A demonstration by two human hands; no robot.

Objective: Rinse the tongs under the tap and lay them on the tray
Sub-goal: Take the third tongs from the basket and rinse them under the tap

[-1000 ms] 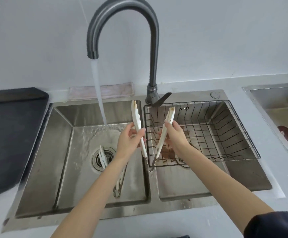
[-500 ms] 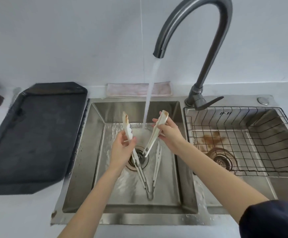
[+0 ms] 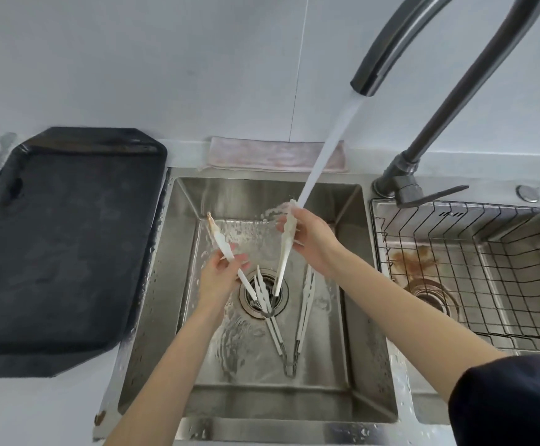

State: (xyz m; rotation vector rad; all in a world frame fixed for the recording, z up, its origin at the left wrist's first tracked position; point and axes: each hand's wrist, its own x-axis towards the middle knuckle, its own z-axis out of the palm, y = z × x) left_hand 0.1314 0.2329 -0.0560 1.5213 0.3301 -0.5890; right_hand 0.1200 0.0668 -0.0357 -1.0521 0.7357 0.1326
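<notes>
- Tongs (image 3: 283, 252): spread in a V over the left basin of the sink (image 3: 371, 365), hinge low above the drain (image 3: 264, 296).
- Left hand (image 3: 220, 278): fingers curled round the left arm at mid-length; its stained tip juts up past them.
- Right hand (image 3: 313, 243): fingers pinch the right arm near its tip, which meets the water from the tap (image 3: 400, 43).
- Second tongs (image 3: 294, 333): flat on the basin floor.
- Tray (image 3: 59, 239): dark, on the tabletop (image 3: 30, 410) just left of the sink.

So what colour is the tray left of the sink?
Black, a flat rectangular tray; head view shows it.
</notes>
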